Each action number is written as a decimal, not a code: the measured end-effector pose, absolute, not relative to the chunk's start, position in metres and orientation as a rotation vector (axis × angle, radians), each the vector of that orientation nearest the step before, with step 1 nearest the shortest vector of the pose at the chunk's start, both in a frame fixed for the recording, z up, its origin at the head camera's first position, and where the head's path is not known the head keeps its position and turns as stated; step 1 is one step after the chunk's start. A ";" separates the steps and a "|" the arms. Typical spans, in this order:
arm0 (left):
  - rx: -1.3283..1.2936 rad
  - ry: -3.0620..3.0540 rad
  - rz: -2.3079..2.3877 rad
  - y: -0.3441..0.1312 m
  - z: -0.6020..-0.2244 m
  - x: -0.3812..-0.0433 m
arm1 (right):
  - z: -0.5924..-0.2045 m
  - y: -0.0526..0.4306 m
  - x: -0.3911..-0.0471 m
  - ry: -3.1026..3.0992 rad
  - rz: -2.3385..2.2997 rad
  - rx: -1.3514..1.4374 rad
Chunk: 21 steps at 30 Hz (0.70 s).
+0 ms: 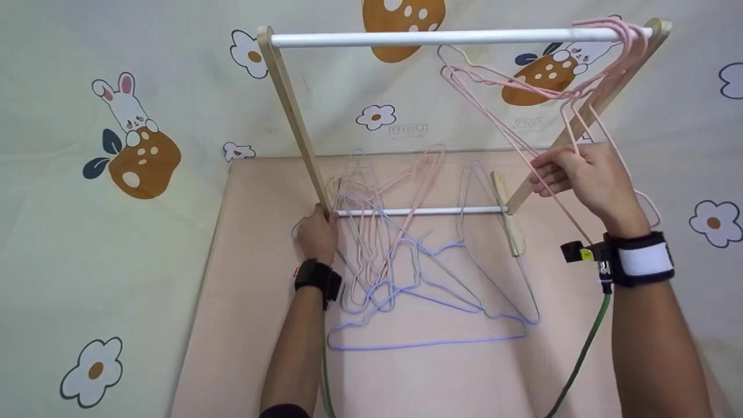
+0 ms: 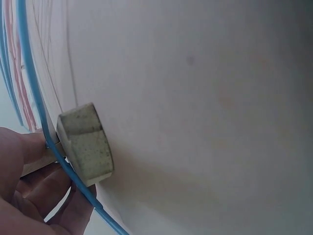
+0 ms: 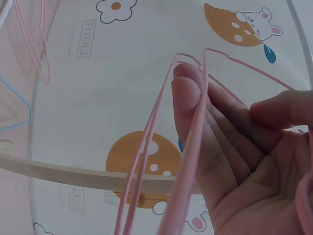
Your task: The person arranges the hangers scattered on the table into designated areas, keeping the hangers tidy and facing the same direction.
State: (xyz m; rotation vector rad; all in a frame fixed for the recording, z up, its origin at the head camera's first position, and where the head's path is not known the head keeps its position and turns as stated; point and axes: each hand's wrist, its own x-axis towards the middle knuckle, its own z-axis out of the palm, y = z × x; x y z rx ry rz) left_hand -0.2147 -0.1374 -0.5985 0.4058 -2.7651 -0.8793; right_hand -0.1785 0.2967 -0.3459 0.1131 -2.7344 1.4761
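My left hand (image 1: 318, 235) grips the lower left corner of a rack with wooden side posts (image 1: 293, 116) and a white top rail (image 1: 441, 38). In the left wrist view, thumb and fingers close around the wood beside its blunt end (image 2: 88, 144), and a blue hanger wire (image 2: 34, 88) crosses in front of them. Several pink hangers (image 1: 627, 46) hang bunched at the rail's right end. Among them is my right hand (image 1: 595, 177), fingers fairly straight and thumb apart. A pink hanger's wire (image 3: 188, 166) runs against its fingertips in the right wrist view.
Blue-purple hangers (image 1: 426, 345) lie tangled on the pink surface (image 1: 232, 325) in front of the rack. More pink hangers (image 1: 426, 180) lie around the lower white bar (image 1: 424, 212). A patterned cloth (image 1: 191, 58) covers the wall behind. Green cables (image 1: 586, 354) trail from both wrists.
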 end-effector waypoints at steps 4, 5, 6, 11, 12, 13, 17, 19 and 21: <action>0.410 -2.765 -0.883 -0.138 -0.598 -0.215 | -0.352 0.298 -0.183 -2.757 1.489 0.104; 0.412 -2.766 -0.884 -0.138 -0.598 -0.215 | -0.353 0.298 -0.184 -2.756 1.501 0.102; 0.414 -2.765 -0.883 -0.138 -0.598 -0.215 | -0.353 0.297 -0.185 -2.757 1.510 0.099; 0.411 -2.760 -0.877 -0.137 -0.596 -0.215 | -0.356 0.297 -0.186 -2.756 1.557 0.080; 0.408 -2.758 -0.876 -0.136 -0.596 -0.214 | -0.356 0.297 -0.187 -2.759 1.561 0.072; 0.404 -2.755 -0.876 -0.136 -0.596 -0.213 | -0.357 0.297 -0.187 -2.765 1.553 0.070; 0.392 -2.744 -0.881 -0.136 -0.596 -0.212 | -0.358 0.299 -0.187 -2.783 1.459 0.059; 0.385 -2.734 -0.892 -0.137 -0.597 -0.213 | -0.358 0.300 -0.186 -2.786 1.369 0.076; 0.374 -2.722 -0.899 -0.138 -0.599 -0.213 | -0.358 0.301 -0.185 -2.776 1.296 0.090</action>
